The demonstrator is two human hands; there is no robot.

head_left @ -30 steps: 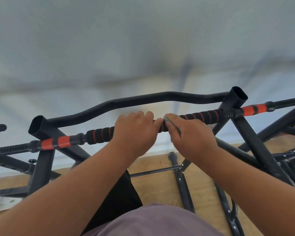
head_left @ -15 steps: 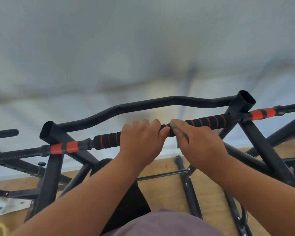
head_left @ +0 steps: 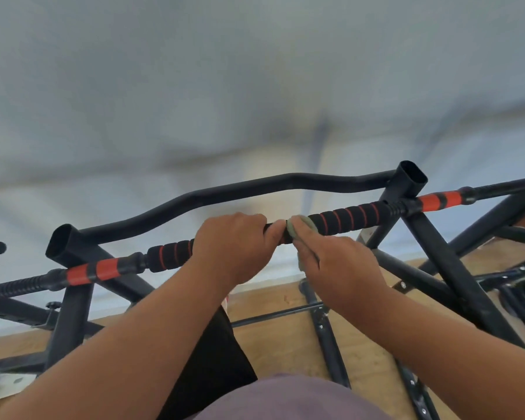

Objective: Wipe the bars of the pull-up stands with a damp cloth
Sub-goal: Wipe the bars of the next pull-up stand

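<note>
Grey-green cloth (head_left: 300, 227) is pinched by the right hand (head_left: 337, 265) around the foam-padded bar (head_left: 346, 218). At its 9 o'clock, touching it, the left hand (head_left: 234, 247) grips the same bar. At 12 o'clock runs a curved black bar (head_left: 225, 194).

No readable text, label, brand, number or sign shows anywhere, neither on the padded bar (head_left: 349, 219) nor on the black frame (head_left: 437, 253).
</note>
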